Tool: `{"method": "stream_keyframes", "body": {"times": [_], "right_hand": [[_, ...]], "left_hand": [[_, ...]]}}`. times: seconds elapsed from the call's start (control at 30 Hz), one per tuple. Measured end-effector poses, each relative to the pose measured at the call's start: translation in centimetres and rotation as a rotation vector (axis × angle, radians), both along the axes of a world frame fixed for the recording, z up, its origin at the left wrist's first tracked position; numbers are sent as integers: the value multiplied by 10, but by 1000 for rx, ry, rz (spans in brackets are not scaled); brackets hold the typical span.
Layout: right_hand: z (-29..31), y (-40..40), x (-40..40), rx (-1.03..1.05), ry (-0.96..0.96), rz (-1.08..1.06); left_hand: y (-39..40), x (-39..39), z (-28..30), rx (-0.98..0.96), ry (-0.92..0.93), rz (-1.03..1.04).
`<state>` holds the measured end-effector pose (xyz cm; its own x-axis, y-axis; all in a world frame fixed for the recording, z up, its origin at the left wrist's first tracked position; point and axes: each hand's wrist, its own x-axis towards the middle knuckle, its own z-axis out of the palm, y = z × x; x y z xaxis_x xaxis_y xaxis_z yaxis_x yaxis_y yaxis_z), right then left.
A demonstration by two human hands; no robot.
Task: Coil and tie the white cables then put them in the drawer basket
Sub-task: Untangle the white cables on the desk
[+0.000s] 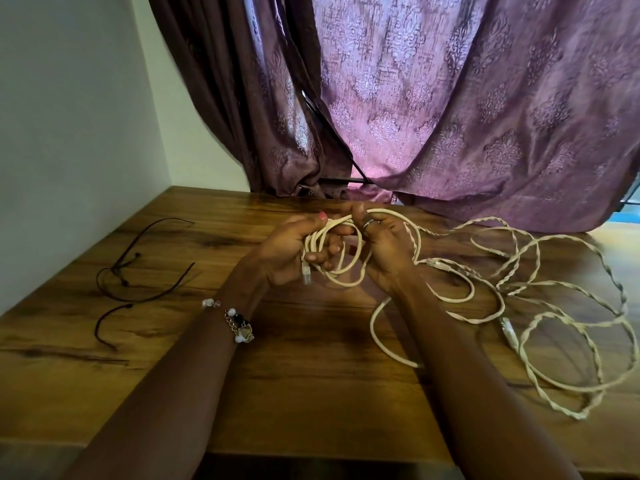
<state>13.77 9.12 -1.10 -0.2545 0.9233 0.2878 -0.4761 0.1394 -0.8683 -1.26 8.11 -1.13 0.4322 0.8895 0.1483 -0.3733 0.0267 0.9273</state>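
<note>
Above the middle of the wooden table (311,375), my left hand (291,251) grips a small coil of white cable (341,268), whose clear plug (306,271) hangs below my fingers. My right hand (384,247), with a ring on one finger, pinches the same cable at the top of the coil. The cable's loose length runs right and down across the table. A tangle of more white cables (554,317), some twisted together, sprawls on the right side. No drawer basket is in view.
Thin dark cords (138,282) lie on the table's left part. Purple patterned curtains (450,98) hang behind the table and drape onto its far edge. A white wall (69,116) stands at the left. The table's near edge runs along the bottom.
</note>
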Motion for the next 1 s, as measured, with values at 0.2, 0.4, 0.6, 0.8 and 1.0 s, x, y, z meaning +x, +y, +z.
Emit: {"method": "stream_keyframes", "body": {"times": [0.2,0.4,0.6,0.8,1.0], "right_hand": [[-13,11,-12,-169,98,-45],[-7,6,-13,-141,51,-290],[-2,11,-10,-80,106,-306],[9,24,29,-189,483,-209],[7,30,42,-6,421,-342]], "left_hand": [[-3,16,0,-81,-34,-24],[-2,29,-2,-164,-94,27],[0,29,0,-170,-116,-9],[8,1,7,-213,-263,16],[17,-35,7,-225,-709,148]]}}
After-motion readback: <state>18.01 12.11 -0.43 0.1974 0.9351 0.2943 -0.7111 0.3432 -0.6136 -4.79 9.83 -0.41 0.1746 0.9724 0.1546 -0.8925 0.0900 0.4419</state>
